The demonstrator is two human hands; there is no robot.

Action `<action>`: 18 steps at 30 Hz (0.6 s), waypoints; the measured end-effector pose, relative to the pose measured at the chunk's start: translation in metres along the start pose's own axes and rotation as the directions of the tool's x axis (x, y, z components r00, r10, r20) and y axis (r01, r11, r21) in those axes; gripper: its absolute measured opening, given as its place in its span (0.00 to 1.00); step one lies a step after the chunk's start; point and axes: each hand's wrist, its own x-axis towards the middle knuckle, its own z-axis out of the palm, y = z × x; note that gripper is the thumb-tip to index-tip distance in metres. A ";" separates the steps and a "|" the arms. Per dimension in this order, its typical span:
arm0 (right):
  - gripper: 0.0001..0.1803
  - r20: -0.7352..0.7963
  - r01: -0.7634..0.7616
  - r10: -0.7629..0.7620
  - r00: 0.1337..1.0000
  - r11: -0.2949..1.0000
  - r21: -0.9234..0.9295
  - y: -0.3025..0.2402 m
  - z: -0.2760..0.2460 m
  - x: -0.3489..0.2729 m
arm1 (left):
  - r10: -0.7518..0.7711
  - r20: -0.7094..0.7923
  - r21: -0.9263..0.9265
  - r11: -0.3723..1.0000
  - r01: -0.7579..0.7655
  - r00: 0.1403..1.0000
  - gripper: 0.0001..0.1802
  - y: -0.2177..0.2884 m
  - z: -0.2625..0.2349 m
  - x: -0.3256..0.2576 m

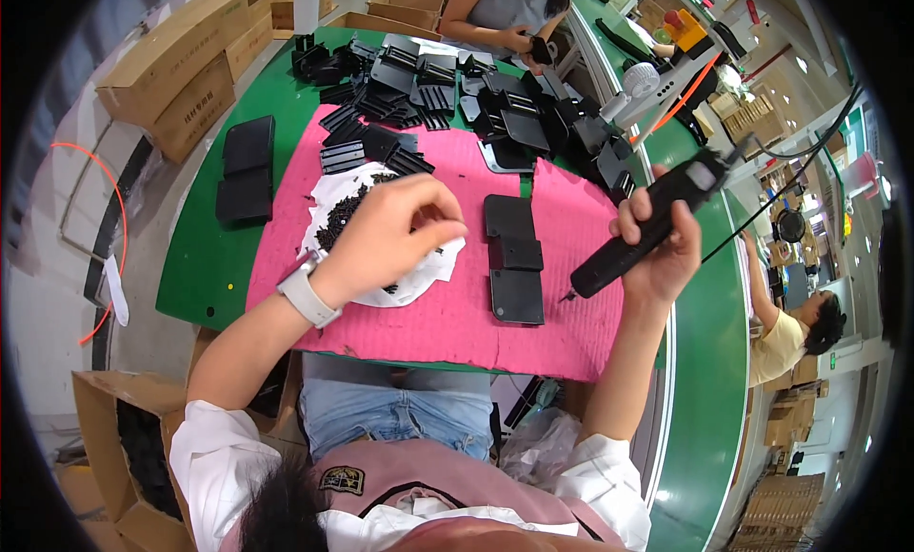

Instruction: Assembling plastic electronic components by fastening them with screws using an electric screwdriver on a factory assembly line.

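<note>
My right hand (pixel 672 252) grips a black electric screwdriver (pixel 609 266), held at a slant with its bit pointing down toward the pink sheet. Between my hands lies a black hinged-looking plastic part (pixel 514 295), flat on the pink sheet (pixel 428 338). My left hand (pixel 392 236) is closed, thumb against curled fingers, above a white cloth or paper (pixel 409 292) that carries a pile of small black screws (pixel 340 217). Whatever the left fingers pinch is too small or hidden to make out.
Black plastic parts (pixel 514 119) are heaped along the far side of the green table (pixel 190 285). Another black part (pixel 247 169) lies at the left. Cardboard boxes (pixel 181 67) stand left. Across the table sits a person (pixel 495 24). A green conveyor (pixel 705 409) runs at right.
</note>
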 end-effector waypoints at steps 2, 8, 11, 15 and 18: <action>0.28 0.178 0.166 -0.185 0.966 0.979 0.118 0.002 0.023 0.005 | 0.037 0.066 -0.120 0.992 -0.029 0.997 0.04 0.004 0.012 0.001; 0.27 0.292 0.266 -0.363 0.885 0.909 0.322 0.015 0.056 0.003 | -0.130 0.201 -0.400 0.894 0.203 0.971 0.06 0.011 0.020 -0.005; 0.23 0.333 0.289 -0.369 0.868 0.920 0.266 0.023 0.056 -0.002 | -0.106 0.203 -0.351 0.920 0.173 0.973 0.06 0.003 0.020 -0.005; 0.23 0.330 0.273 -0.350 0.877 0.927 0.258 0.027 0.052 -0.004 | -0.065 0.201 -0.280 0.952 0.121 0.977 0.05 -0.001 0.020 -0.005; 0.23 0.355 0.222 -0.304 0.884 0.941 0.254 0.031 0.051 -0.003 | -0.041 0.241 -0.200 0.975 0.091 0.970 0.05 -0.004 0.018 -0.006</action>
